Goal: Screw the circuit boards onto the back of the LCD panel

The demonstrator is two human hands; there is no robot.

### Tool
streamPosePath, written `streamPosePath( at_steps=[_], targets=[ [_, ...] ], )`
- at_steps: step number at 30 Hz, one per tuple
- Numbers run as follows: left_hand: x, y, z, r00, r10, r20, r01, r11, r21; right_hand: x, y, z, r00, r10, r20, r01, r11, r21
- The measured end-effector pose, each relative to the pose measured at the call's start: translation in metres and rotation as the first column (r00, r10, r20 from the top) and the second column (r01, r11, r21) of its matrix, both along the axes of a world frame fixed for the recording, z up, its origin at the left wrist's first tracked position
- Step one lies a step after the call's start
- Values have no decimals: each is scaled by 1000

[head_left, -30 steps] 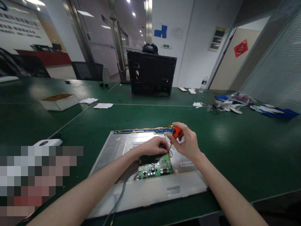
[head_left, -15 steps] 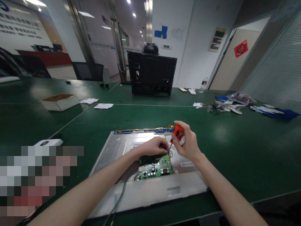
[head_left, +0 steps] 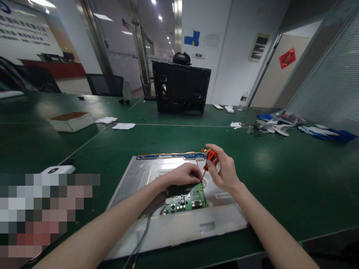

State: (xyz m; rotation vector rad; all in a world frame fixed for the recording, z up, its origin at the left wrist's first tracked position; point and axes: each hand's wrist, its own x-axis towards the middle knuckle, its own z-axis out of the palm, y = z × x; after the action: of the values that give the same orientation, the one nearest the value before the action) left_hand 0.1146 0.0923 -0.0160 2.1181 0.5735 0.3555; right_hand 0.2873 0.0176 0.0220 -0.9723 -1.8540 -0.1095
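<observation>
In the head view, my right hand grips the orange-and-black handle of a screwdriver. Its shaft slants down to the upper right corner of a green circuit board. My left hand is closed, fingertips pressed together right beside the screwdriver tip; whatever they pinch is too small to make out. The board lies on the silver back of a flat display panel, partly covered by my left hand. Along the panel's far edge runs a blue strip board. A grey cable trails from the board toward me.
A black monitor housing stands upright across the green table, with the top of a person's head behind it. An open box and papers lie left; a plastic bag and scraps lie right. A white device sits near left.
The screwdriver handle has turned slightly, and the fingers of my right hand have shifted around it. My left hand stays where it was. The head behind the monitor has moved a little.
</observation>
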Motion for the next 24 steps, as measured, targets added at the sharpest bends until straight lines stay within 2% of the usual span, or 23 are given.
streamPosePath(
  at_steps=[8,12,20,24],
  targets=[
    [0,0,1,1000,1,-4,-1,1000,1,-2,4,-3,996,-88,6,87,993,83],
    [1,1,1,1000,-2,-12,2,1000,-9,-1,5,-5,994,-106,16,104,992,73],
    [0,1,-1,999,-12,33,13,1000,-20,0,0,1,1000,20,-17,-20,1000,1],
    [-1,0,0,1000,-14,20,14,1000,-3,-1,1,0,1000,-15,-18,16,1000,11]
  ],
)
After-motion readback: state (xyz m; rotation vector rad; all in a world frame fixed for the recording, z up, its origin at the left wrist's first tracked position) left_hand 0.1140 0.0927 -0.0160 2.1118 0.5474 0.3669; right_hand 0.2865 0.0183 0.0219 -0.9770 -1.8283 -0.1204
